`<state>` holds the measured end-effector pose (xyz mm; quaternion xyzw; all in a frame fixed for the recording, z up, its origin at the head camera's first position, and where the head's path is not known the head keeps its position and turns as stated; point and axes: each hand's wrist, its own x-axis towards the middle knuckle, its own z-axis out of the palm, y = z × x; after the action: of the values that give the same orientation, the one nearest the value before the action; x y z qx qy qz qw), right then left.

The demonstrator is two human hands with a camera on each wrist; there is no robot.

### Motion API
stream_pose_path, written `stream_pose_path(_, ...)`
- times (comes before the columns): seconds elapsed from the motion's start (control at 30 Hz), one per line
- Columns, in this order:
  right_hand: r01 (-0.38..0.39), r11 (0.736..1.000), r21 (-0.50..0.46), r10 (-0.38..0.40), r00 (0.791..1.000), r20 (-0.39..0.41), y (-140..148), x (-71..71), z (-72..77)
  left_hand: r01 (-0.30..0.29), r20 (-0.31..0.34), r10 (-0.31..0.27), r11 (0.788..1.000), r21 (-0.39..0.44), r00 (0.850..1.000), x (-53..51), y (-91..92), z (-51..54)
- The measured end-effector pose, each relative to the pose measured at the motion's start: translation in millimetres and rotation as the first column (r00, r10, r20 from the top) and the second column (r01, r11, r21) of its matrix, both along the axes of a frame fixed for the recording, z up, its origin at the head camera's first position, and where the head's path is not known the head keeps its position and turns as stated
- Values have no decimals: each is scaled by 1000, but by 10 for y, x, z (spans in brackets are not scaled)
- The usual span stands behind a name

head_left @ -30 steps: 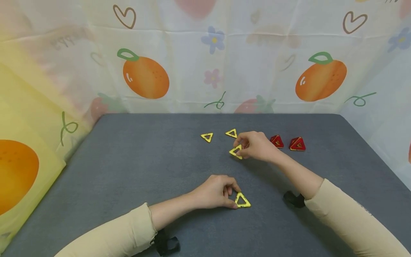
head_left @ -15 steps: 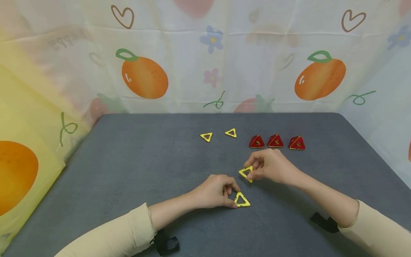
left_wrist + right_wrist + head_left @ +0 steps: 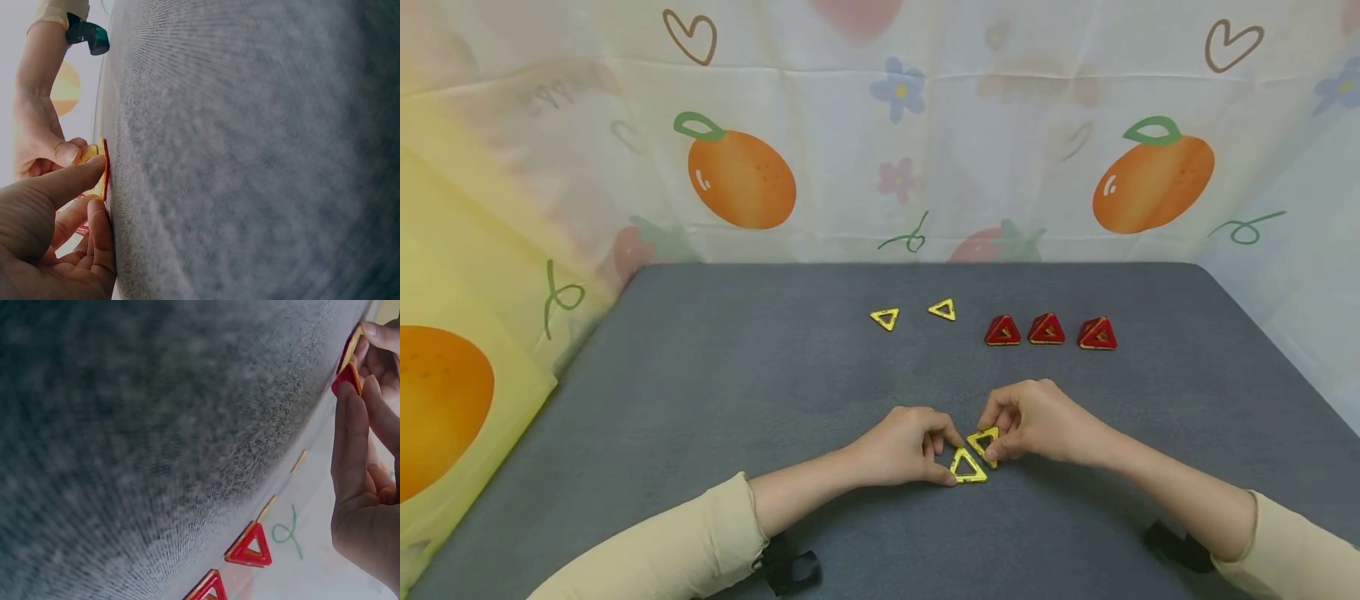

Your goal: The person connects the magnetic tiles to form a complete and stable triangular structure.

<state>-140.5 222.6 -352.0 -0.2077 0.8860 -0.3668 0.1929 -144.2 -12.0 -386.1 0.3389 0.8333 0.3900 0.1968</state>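
My left hand (image 3: 898, 446) pinches a yellow triangular magnetic tile (image 3: 968, 478) with an open centre, low at the table's surface. Close to its right side, a second yellow triangular magnetic tile (image 3: 974, 438) is gripped between the thumb and fingers of my right hand (image 3: 1048, 421), slightly tilted. The two tiles' edges lie almost together; whether they touch is hard to tell. In the right wrist view, the right-hand tile (image 3: 347, 376) shows a red underside. The left wrist view shows the left-hand tile (image 3: 105, 178) edge-on, partly hidden by fingers.
Two more yellow triangular tiles (image 3: 943, 309) lie flat towards the back of the dark grey table (image 3: 737, 358). To their right stand three small red pyramids (image 3: 1047, 330) in a row. A fruit-printed cloth (image 3: 850, 150) hangs behind the table.
My right hand has brought its tile from near the pyramids forward and down, beside the left-hand tile. The leftmost pyramid is uncovered. My left hand has stayed in place.
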Motion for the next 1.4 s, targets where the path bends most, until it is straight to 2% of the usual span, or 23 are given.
stream_pose_path(0.47,-85,996,39,87,995,-55,-33,14,-35,-9,10,9,1000,8,1000,3,2,3)
stream_pose_path(0.7,-155,988,-24,155,988,15,-15,-37,-104,-7,20,7,999,35,1000,-10,-9,-5)
stream_pose_path(0.83,-190,981,-29,191,981,43,-9,-53,-146,-2,28,1,999,42,1000,-19,-9,-2)
stream_pose_path(1.13,-221,974,-38,223,974,45,-20,-52,-188,-7,62,5,999,34,998,-33,-5,-10)
stream_pose_path(1.4,-256,965,-52,256,967,0,-35,-52,-214,0,62,-3,999,40,998,-47,-17,-7)
